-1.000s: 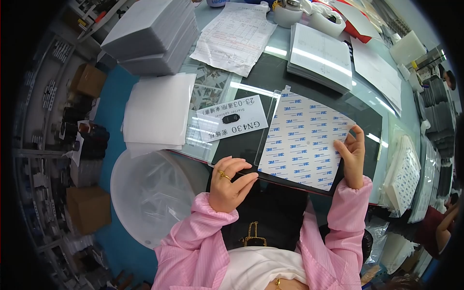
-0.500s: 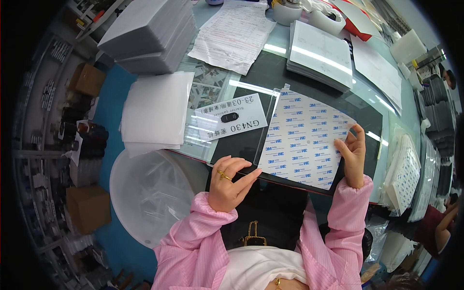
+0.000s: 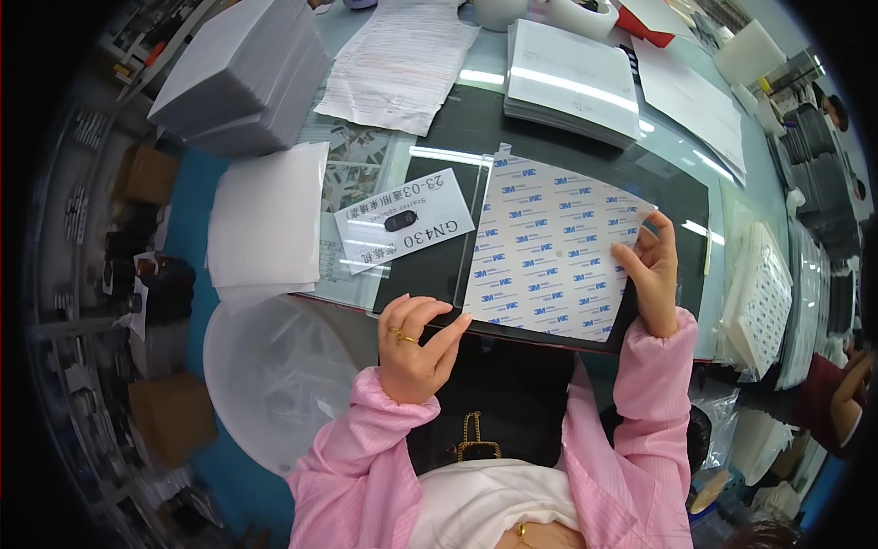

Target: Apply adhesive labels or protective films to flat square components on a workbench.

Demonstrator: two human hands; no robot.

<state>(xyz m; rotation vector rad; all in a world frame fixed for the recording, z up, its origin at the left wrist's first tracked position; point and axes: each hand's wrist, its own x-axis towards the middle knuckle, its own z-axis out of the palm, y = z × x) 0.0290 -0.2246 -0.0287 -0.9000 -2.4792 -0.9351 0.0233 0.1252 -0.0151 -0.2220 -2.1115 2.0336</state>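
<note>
A white adhesive-backed sheet (image 3: pixel 549 247) with blue print all over lies on the dark mat in front of me. My right hand (image 3: pixel 651 274) pinches its right edge between thumb and fingers, and the upper right corner lifts slightly. At the sheet's lower left corner rests my left hand (image 3: pixel 419 348), fingers apart and curved, the thumb tip at the corner and the other fingertips by the table edge. A clear straight-edged strip (image 3: pixel 476 229) runs along the sheet's left side. Left of that lies a white printed label card (image 3: pixel 407 220) with a dark oval mark.
White sheets (image 3: pixel 265 220) lie at the table's left, with a tall stack (image 3: pixel 242 78) behind. Another stack (image 3: pixel 572 82) stands at the back beside crumpled paper (image 3: pixel 398 64). Below the left edge is a translucent bin (image 3: pixel 274 384). Bagged printed sheets (image 3: pixel 757 302) sit at right.
The whole scene has shifted a little left and up in view. Both hands keep nearly the same places on the sheet and at its corner.
</note>
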